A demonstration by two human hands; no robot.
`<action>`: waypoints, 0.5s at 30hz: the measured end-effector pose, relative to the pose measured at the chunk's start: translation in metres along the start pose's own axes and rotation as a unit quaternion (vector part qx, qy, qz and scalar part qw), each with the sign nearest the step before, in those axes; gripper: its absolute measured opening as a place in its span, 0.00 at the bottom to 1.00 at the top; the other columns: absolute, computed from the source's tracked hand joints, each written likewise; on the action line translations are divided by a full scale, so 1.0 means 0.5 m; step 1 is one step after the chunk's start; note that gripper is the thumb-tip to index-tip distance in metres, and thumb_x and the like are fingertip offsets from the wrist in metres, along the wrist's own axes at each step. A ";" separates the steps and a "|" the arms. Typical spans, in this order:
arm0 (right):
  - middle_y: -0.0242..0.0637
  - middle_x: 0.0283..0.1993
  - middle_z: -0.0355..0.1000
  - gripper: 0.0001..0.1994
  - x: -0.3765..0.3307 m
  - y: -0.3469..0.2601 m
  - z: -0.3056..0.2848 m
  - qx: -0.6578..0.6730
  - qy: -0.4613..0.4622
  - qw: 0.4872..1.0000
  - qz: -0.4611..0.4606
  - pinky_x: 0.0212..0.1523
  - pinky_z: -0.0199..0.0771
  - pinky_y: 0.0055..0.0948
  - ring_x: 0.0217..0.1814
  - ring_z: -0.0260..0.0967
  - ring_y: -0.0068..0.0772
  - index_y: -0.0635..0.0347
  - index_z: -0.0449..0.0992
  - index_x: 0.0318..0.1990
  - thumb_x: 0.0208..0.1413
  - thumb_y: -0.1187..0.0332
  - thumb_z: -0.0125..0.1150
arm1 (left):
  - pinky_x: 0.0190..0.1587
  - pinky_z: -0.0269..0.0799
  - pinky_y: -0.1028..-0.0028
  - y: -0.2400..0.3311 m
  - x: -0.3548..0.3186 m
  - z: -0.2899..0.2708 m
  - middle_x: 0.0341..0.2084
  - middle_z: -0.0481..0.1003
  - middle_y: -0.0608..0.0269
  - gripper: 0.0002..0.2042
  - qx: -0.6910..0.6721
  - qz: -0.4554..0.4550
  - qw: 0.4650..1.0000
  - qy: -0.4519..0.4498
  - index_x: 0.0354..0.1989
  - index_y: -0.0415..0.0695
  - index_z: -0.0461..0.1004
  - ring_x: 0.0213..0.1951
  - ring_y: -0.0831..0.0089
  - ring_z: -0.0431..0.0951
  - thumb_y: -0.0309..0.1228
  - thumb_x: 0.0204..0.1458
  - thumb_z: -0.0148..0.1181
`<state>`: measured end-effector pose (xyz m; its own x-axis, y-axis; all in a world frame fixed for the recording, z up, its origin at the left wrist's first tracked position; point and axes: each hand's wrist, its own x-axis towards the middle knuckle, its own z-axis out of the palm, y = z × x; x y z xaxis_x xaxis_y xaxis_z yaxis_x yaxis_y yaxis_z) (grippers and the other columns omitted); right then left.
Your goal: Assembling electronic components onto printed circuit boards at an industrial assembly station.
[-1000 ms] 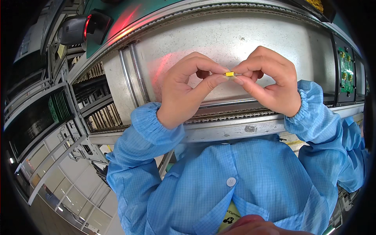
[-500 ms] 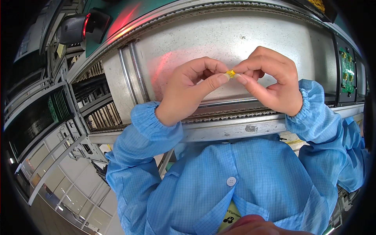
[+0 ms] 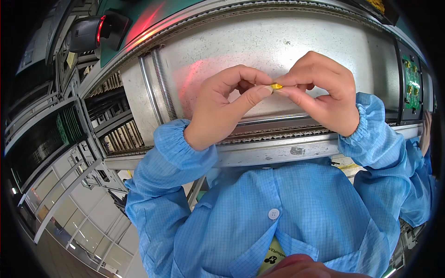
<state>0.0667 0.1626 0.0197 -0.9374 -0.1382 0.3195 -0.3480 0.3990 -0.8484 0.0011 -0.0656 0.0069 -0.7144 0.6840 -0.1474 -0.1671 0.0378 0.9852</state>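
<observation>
Above the metal bed of the conveyor, a small shiny yellow part (image 3: 276, 86) is pinched between my two hands. My left hand (image 3: 222, 104) holds its left side between thumb and forefinger. On its other side, the thumb and forefinger of my right hand (image 3: 327, 90) close on it, with the remaining fingers curled. The fingertips cover much of the part, so its exact kind cannot be made out.
A green circuit board (image 3: 410, 85) with yellow components sits in a black frame at the right. At the upper left stands a black scanner (image 3: 85, 34), glowing red. Rails (image 3: 287, 124) edge the conveyor. Another person's hand (image 3: 425, 132) shows at the far right.
The yellow part has turned between my fingertips and less of it shows. My right-hand fingers have shifted slightly on it. Another person's hand has come into view at the right edge.
</observation>
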 end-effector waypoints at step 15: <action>0.37 0.35 0.77 0.09 0.000 0.004 0.003 -0.004 0.018 1.000 -0.017 0.28 0.75 0.19 0.32 0.75 0.22 0.61 0.85 0.40 0.51 0.78 0.75 | 0.48 0.73 0.76 0.005 -0.001 -0.004 0.40 0.82 0.68 0.11 -0.055 -0.037 0.998 -0.010 0.49 0.40 0.81 0.41 0.80 0.76 0.27 0.59 0.69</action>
<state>0.0660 0.1622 0.0176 -0.9243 -0.1186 0.3628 -0.3789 0.4014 -0.8339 -0.0006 -0.0673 0.0090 -0.6838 0.6968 -0.2165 -0.2938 0.0086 0.9558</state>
